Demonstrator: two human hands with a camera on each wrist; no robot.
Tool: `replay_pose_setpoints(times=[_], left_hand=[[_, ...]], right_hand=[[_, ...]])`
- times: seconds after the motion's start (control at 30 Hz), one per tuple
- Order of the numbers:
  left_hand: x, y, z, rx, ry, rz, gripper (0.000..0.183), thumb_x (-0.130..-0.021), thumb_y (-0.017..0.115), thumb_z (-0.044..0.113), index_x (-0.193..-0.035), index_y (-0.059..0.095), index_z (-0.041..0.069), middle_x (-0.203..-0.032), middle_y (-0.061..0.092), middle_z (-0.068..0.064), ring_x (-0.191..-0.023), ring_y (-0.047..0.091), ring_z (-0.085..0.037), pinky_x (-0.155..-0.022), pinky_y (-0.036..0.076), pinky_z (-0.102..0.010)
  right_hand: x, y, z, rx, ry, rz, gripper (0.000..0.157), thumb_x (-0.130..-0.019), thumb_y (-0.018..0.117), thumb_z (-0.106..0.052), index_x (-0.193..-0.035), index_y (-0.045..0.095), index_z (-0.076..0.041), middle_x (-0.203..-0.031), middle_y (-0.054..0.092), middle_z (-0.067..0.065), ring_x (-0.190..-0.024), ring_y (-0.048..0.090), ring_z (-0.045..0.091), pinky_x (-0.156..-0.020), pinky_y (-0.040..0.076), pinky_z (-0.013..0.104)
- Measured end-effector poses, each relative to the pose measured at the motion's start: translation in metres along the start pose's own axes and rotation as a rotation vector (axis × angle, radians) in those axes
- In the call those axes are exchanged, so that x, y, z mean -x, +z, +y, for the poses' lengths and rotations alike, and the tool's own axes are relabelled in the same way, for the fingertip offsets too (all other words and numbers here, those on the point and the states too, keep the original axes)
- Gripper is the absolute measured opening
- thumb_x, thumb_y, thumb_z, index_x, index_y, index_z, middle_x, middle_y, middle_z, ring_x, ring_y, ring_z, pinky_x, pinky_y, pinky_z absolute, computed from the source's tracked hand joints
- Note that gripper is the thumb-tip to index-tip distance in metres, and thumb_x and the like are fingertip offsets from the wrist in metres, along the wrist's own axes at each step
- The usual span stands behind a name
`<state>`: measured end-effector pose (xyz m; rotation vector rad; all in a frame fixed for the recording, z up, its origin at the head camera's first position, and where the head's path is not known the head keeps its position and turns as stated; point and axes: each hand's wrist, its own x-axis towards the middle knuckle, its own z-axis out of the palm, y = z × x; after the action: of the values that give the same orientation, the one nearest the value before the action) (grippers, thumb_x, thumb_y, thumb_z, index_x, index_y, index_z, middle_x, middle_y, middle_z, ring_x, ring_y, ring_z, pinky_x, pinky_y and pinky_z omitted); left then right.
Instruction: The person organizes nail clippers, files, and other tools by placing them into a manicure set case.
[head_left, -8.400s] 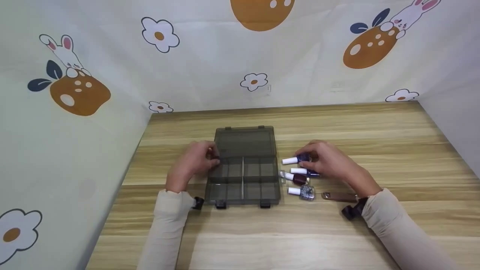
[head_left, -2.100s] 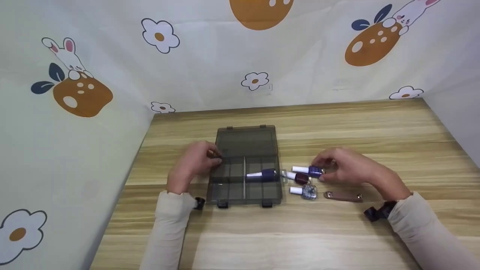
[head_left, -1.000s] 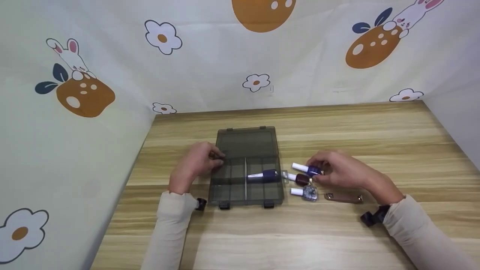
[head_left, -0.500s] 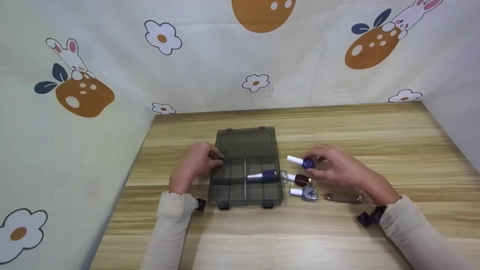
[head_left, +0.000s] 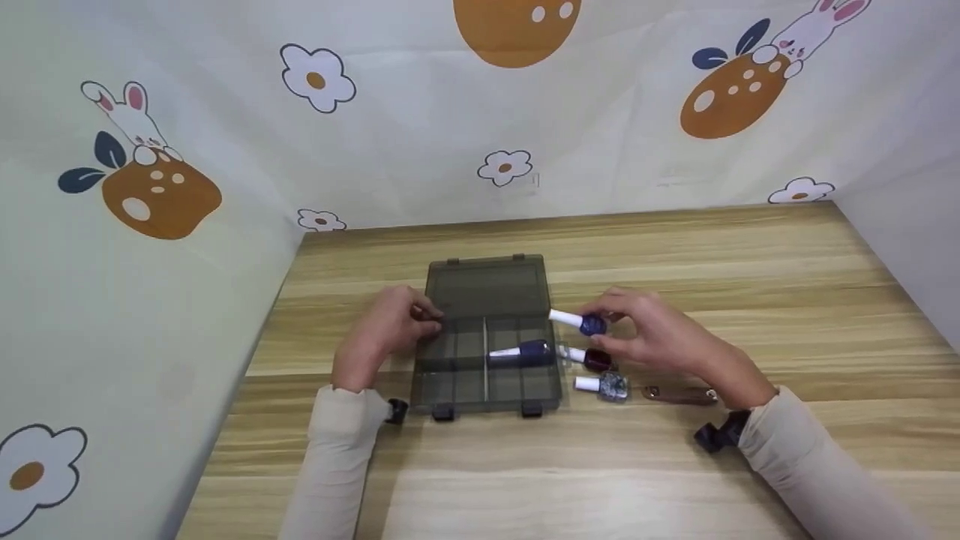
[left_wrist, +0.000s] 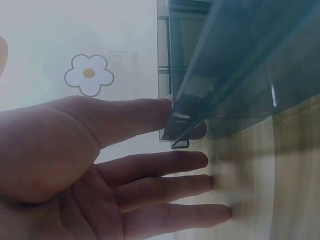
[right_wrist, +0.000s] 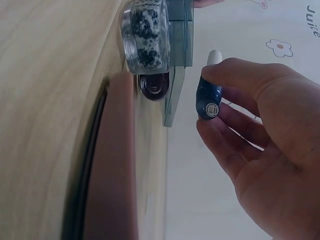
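Observation:
A translucent dark grey compartment box [head_left: 487, 289] lies with its lid folded back on the table. My left hand [head_left: 382, 334] pinches the box's left side between thumb and index finger; in the left wrist view the other fingers [left_wrist: 162, 190] stretch out below. Between its thumb and fingertips, my right hand [head_left: 652, 330] holds a blue nail polish bottle [head_left: 593, 324] by its body, raised off the table. The white cap points left, overlapping the box's right edge in the head view. A navy nail polish bottle [head_left: 535, 352] lies in the box's right half.
Right of the box lie a dark red nail polish bottle [head_left: 598, 360] and a glitter one [head_left: 613, 386], both with white caps facing left. Further right is a brownish-pink nail clipper [head_left: 681, 394]. A patterned cloth [head_left: 420, 150] hangs behind the wooden table [head_left: 480, 472].
The navy bottle went into the box earlier. Since then my right hand has picked up the blue bottle and carried it up and left towards the box. My left hand stays at the box's side.

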<state>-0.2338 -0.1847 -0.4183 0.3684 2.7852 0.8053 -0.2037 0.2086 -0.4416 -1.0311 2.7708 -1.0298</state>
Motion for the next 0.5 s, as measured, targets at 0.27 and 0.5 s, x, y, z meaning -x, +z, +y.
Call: replay_pose_setpoints(times=[0.27,0.5], left_hand=[[-0.001,0.0,-0.001,0.02,-0.029,-0.003,0.016,-0.089,0.076,0.012,-0.105,0.078,0.012,-0.103,0.075,-0.007,-0.089,0.07,-0.02,-0.076,0.058,-0.034],[0.001,-0.001,-0.002,-0.012,-0.008,-0.001,0.018,-0.089,0.076,0.015,-0.106,0.078,0.013,-0.106,0.076,-0.009,-0.092,0.072,-0.021,-0.078,0.059,-0.036]], right_hand=[[-0.006,0.006,-0.007,0.015,-0.054,0.003,0.041,-0.089,0.076,-0.018,-0.129,0.066,-0.017,-0.112,0.071,-0.009,-0.102,0.067,0.008,-0.093,0.056,0.035],[-0.013,0.012,-0.016,-0.009,-0.047,-0.01,0.037,-0.091,0.075,-0.02,-0.127,0.068,-0.019,-0.115,0.071,-0.01,-0.105,0.066,0.008,-0.096,0.054,0.038]])
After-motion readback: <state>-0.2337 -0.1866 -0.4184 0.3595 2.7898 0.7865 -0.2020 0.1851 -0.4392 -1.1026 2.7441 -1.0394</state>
